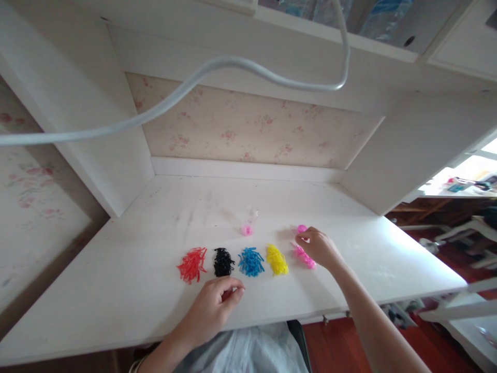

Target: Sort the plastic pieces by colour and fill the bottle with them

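Five small piles of short, thin rubbery strips lie in a row on the white desk: red (pixel 193 264), black (pixel 223 261), blue (pixel 251 262), yellow (pixel 277 260) and pink (pixel 305 257). My left hand (pixel 215 306) is just in front of the black pile, thumb and forefinger pinched together; what they hold, if anything, does not show. Over the far edge of the pink pile, my right hand (pixel 316 246) has its fingertips closed, their contents too small to make out. A round pink piece (pixel 302 228) lies just beyond it. Behind the blue pile is a small clear container (pixel 253 213) with a pink part (pixel 247 230).
The white desk (pixel 128 290) has side panels and a low back ledge (pixel 248 169). A thick white cable (pixel 233 62) hangs across the upper view, below an overhead shelf. White furniture (pixel 466 311) stands on the red floor at right.
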{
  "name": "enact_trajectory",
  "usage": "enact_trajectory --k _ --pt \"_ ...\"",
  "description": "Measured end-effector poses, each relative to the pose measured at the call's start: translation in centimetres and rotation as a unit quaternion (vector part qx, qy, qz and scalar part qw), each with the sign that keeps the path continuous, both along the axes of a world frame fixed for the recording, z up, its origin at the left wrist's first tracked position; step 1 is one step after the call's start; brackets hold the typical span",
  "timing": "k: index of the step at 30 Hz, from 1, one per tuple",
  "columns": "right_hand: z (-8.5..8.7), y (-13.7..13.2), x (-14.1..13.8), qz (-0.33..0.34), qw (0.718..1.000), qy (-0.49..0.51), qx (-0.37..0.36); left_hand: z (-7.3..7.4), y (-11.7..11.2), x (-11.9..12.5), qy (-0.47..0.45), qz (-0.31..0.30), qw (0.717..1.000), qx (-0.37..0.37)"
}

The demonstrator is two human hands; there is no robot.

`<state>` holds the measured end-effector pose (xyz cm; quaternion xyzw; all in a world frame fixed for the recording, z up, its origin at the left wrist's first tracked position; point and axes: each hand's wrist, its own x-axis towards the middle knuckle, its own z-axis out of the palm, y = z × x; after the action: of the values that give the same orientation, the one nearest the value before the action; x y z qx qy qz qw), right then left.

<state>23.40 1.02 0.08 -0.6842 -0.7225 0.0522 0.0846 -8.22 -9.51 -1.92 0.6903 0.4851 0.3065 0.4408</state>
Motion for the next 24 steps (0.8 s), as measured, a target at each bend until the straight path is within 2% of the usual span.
enact_trajectory --k 3,5,13,18,21,24 --pt "0.1 1.5 0.4 0.024 0.997 -0.035 -0.067 0.1 0.0 0.1 0.007 0.001 1.000 -0.001" --pt "0.1 2.4 0.3 0.034 0.995 -0.041 -0.081 0.1 0.0 0.2 0.010 0.002 1.000 -0.005" --pt "-0.6 3.2 -0.6 0.033 0.996 -0.052 -0.063 0.4 -0.1 0.2 0.009 0.001 1.000 -0.006" --pt "0.5 3.3 -1.3 0.054 0.998 -0.027 -0.033 0.4 -0.1 0.0 -0.002 -0.001 1.000 -0.010" --pt "2.2 3.1 -2.4 0.061 0.997 0.036 0.015 0.3 -0.1 0.0 0.003 -0.002 1.000 -0.003" --pt "4.0 2.6 -4.4 0.065 0.975 0.197 0.078 0.3 -0.1 0.0 0.015 -0.003 1.000 0.006"
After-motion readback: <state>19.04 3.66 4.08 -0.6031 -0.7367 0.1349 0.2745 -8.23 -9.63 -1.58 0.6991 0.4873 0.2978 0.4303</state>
